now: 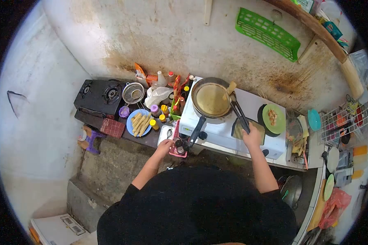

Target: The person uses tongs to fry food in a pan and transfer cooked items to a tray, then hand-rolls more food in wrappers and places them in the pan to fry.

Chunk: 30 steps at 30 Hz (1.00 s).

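From the left: black stove [90, 102], then strainer [129, 97] and, at the near edge of the dark surface [148, 139], blue plate [142, 110] heaped with slender pale rolls [138, 125], apparently uncooked. Just beside the plate, yellow-lidded jar [154, 124]; next, metal tray [162, 139] bearing a spoon [169, 133]. Left hand [165, 146] between tray and pink basket [183, 155], near the end of the frying pan's handle; grip too small to read, cannot tell whether closed on anything. At center, frying pan [195, 96] on the white stove [249, 102], golden-brown across the base, perhaps with oil. At its right rim, tan piece [232, 87], possibly a roll, by the tips of black tongs [239, 112]; contact not certain. Right hand [252, 134] with grip closed around the tongs' near end. Farther right, green plate [269, 108] with small orange-brown bits. Step in hand, as judged: tong work at the pan's rim, probably part of frying. Required of the next move: firm but gentle pressure on the tongs, a low, slow approach to avoid splashing, and fingers well clear of the hot rim.
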{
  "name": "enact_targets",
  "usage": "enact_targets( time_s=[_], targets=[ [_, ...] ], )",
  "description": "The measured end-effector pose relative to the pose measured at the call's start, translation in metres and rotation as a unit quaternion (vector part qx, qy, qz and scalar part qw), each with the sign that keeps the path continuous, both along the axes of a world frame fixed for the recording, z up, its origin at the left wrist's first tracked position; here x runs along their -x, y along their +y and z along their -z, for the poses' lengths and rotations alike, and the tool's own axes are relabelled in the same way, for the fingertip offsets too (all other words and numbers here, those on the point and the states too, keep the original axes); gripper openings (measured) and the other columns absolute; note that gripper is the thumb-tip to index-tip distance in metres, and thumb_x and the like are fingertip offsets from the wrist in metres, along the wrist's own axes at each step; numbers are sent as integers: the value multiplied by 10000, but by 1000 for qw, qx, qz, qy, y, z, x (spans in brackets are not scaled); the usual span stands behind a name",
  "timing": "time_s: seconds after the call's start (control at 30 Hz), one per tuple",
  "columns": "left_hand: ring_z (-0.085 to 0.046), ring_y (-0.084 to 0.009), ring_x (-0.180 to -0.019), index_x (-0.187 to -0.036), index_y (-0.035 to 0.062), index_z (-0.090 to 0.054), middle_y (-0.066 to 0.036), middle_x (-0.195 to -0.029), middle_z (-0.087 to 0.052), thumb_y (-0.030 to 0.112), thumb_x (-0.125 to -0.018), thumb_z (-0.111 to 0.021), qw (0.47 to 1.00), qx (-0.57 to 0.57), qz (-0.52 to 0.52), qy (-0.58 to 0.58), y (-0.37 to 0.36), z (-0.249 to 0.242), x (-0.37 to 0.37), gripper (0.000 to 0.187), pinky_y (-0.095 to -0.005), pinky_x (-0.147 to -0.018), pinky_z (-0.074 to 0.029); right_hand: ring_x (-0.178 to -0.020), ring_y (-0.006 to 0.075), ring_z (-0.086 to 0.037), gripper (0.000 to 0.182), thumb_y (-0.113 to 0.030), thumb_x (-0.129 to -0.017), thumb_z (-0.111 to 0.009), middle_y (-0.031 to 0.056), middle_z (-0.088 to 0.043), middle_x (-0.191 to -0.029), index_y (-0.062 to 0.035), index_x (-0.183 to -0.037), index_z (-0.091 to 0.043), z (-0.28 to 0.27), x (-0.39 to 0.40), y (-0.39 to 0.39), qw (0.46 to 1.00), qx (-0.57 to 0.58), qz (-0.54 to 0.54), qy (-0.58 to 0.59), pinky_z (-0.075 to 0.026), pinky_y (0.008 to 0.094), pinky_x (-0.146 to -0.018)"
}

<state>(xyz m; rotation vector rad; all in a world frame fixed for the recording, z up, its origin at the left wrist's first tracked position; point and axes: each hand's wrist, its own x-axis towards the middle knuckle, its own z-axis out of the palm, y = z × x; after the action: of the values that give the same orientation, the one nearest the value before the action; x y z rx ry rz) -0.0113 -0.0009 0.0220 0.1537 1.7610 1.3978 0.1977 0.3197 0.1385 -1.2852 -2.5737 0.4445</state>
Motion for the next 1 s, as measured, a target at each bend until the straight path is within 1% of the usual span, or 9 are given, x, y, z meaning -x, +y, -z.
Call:
enact_targets(
  time_s=[0.13, 0.27, 0.47, 0.57, 0.67, 0.77, 0.83, 0.93, 1.0],
  targets=[
    [-461, -100, -487, -920, 26, -553, -27, -710, -522, 221, -834, -467, 1000, 5, 3, 17, 1, 0, 1, 230, -234, -421, -367, -849, 314, -552, 511, -271, -723, -583, 142, -559, -944, -86, -1180, -447, 7, 1, 5, 999, -10, 9, -35, -442, 410, -713],
    [-457, -102, -482, -923, 25, -555, -30, -709, -529, 221, -836, -463, 1000, 6, 1, 11, 1, -3, 1, 233, -229, -426, -370, -866, 310, -546, 510, -281, -732, -574, 134, -546, -963, -91, -1185, -438, 11, 3, 10, 997, -8, 34, -73, -446, 411, -710],
    [-450, -101, -469, -924, 29, -559, -34, -698, -533, 220, -840, -460, 1000, -2, -4, 15, -1, -1, 1, 231, -228, -415, -355, -861, 317, -544, 514, -288, -736, -571, 140, -543, -952, -94, -1191, -433, 1, 8, 5, 994, -6, 50, -101, -443, 421, -710],
    [-442, -99, -461, -924, 33, -559, -33, -698, -532, 219, -842, -459, 1000, -4, -9, 10, -2, -2, 0, 227, -226, -407, -346, -868, 321, -542, 502, -287, -738, -569, 139, -544, -953, -98, -1185, -439, 7, 7, 9, 996, -3, 47, -81, -442, 428, -710],
    [-436, -100, -452, -922, 34, -559, -33, -698, -531, 220, -842, -462, 1000, -4, -17, 7, -3, -1, -1, 225, -224, -403, -342, -879, 325, -541, 502, -289, -740, -567, 136, -542, -972, -104, -1187, -436, 5, 7, 10, 995, 4, 59, -86, -442, 429, -710],
    [-435, -102, -450, -921, 32, -559, -34, -702, -530, 221, -841, -463, 1000, -9, -27, -8, -4, -7, -3, 226, -224, -401, -340, -874, 329, -546, 494, -303, -732, -576, 143, -561, -952, -99, -1167, -461, -1, 8, 8, 994, 27, 71, -78, -438, 427, -723],
    [-438, -101, -458, -920, 31, -559, -32, -704, -528, 222, -840, -463, 1000, -10, -24, -7, -6, -8, -3, 228, -224, -403, -340, -868, 327, -552, 491, -315, -723, -586, 149, -575, -946, -95, -1150, -482, -6, 9, 5, 996, 26, 67, -50, -437, 426, -732],
    [-467, -84, -543, -851, 28, -565, -9, -673, -528, 201, -816, -488, 1000, 19, -15, -5, -6, -20, -6, 192, -213, -482, -372, -861, 328, -560, 482, -323, -712, -597, 161, -588, -937, -97, -1128, -507, -7, 14, 6, 996, 51, 67, -14, -439, 423, -735],
    [-466, -84, -530, -855, 33, -566, -7, -665, -529, 200, -816, -487, 1000, -2, -21, -13, -4, -15, -8, 188, -213, -467, -370, -862, 329, -562, 476, -322, -709, -599, 166, -590, -940, -105, -1124, -512, 3, 17, 14, 996, 57, 74, -3, -442, 421, -730]
  ],
)
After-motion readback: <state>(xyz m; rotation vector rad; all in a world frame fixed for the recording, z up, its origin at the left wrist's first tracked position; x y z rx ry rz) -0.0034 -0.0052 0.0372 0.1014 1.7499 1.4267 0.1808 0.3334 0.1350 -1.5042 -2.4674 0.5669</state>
